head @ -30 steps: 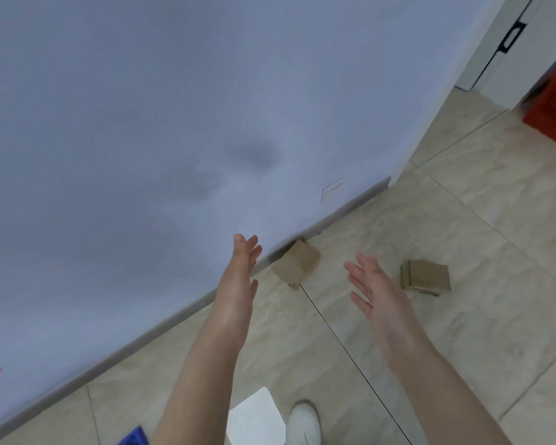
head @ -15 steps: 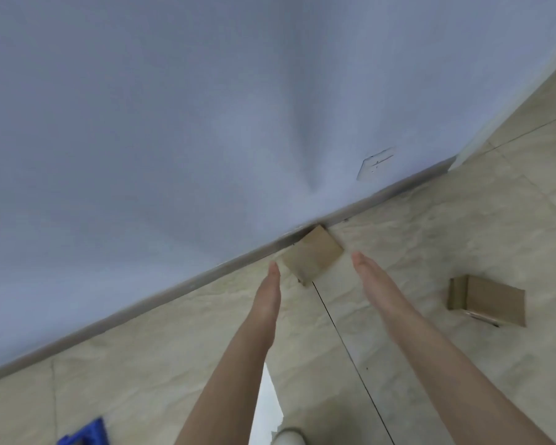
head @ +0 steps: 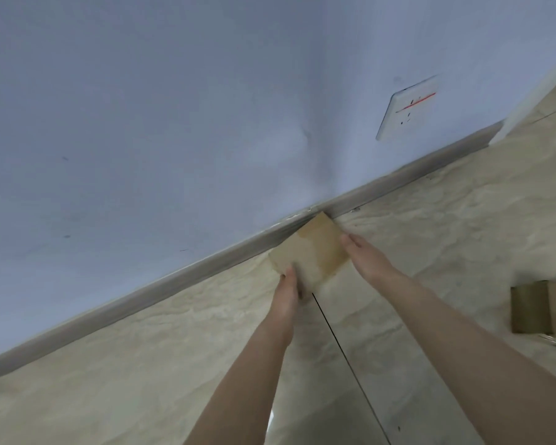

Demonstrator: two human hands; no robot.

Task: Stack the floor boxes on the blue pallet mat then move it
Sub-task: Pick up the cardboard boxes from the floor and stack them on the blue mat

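A small brown cardboard box [head: 312, 252] lies on the tiled floor, its far corner against the skirting board. My left hand [head: 288, 290] presses on the box's near left side with the fingers against it. My right hand [head: 365, 260] lies flat against the box's right side. The box sits between both palms. A second cardboard box [head: 541, 311] lies on the floor at the right edge, partly cut off by the frame. The blue pallet mat is out of view.
A pale blue wall [head: 174, 107] fills the upper frame and meets the beige tiled floor [head: 142, 364] along a grey skirting board [head: 174, 274]. A white wall socket [head: 406, 107] sits low on the wall at the right.
I have leaned in closer to the wall. Both hands went forward from open in the air to either side of the box and now touch it.
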